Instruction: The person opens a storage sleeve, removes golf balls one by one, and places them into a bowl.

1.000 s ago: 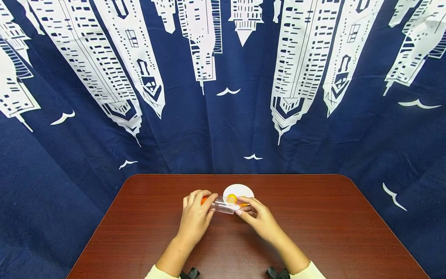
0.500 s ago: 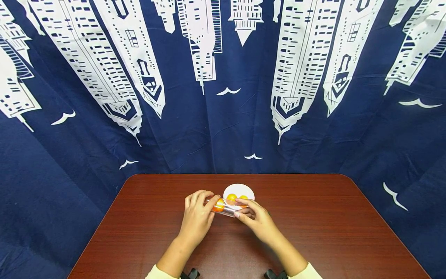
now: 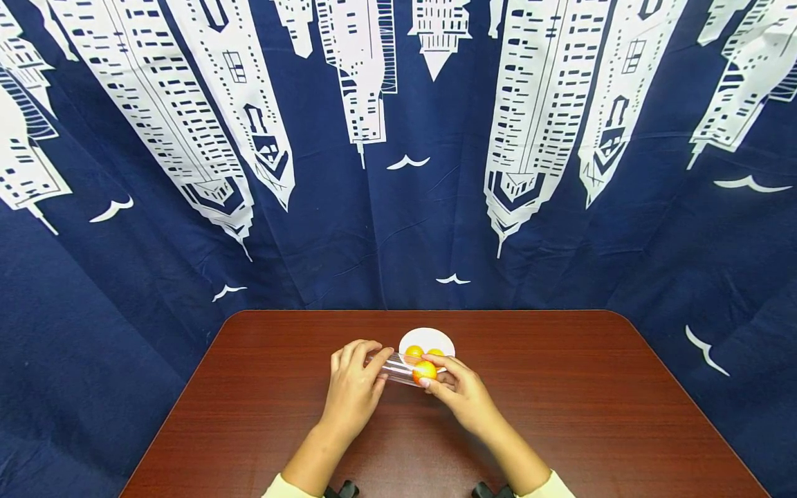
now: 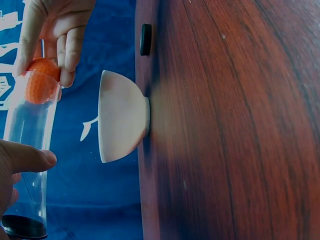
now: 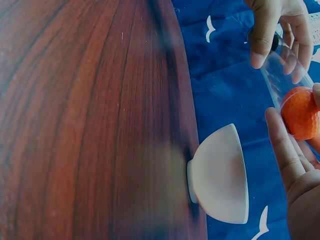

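My left hand (image 3: 353,380) grips a clear plastic tube (image 3: 396,367) by its capped end. The tube lies nearly level, slightly tilted down to the right in the head view. A black cap (image 4: 24,227) closes its left end. At the open right end sits an orange dimpled ball (image 3: 425,373), partly inside the mouth in the left wrist view. My right hand (image 3: 463,391) holds the ball there between thumb and fingers. Just beyond the tube stands a white bowl (image 3: 429,336), and more orange-yellow balls (image 3: 414,352) lie in it.
The brown wooden table (image 3: 535,401) extends around the hands. A small black disc-like piece (image 4: 145,39) rests on it near the bowl in the left wrist view. A blue curtain (image 3: 398,235) with white building prints hangs behind the table.
The orange ball has travelled along the inside of the tube, from the left hand's end to the right hand at the open end. Both hands stay almost in place.
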The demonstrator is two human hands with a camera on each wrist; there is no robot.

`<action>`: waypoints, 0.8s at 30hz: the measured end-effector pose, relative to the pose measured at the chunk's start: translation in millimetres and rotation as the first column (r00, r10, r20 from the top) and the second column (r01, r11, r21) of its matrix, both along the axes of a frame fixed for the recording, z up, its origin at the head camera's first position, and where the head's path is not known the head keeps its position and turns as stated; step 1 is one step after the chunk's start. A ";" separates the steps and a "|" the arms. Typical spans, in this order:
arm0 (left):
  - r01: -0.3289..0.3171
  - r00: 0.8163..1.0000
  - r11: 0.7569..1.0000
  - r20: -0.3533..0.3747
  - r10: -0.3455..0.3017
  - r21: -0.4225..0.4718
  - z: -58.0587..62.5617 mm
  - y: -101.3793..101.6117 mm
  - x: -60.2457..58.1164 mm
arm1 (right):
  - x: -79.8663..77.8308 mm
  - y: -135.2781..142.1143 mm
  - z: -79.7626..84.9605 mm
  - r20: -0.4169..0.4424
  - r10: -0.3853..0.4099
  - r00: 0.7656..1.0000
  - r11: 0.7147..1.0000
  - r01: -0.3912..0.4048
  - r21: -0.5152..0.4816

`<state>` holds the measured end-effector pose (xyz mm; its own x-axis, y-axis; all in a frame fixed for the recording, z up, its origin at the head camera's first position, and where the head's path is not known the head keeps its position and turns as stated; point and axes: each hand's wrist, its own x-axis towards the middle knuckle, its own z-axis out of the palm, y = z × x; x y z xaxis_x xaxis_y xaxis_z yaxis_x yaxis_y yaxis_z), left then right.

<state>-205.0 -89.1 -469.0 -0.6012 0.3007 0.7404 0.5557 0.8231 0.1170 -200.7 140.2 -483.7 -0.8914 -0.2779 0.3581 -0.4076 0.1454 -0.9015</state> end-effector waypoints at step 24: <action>-0.057 0.991 0.986 0.129 0.037 0.157 -8.1 3.8 0.0 | -4.6 -1.8 11.6 -0.050 -0.049 0.998 0.998 0.048 -0.028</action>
<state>-205.0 -85.3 -477.2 -0.7027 0.1539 0.6946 0.4894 0.8131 0.3150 -205.3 138.4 -472.1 -0.8840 -0.2244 0.4101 -0.4460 0.1422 -0.8837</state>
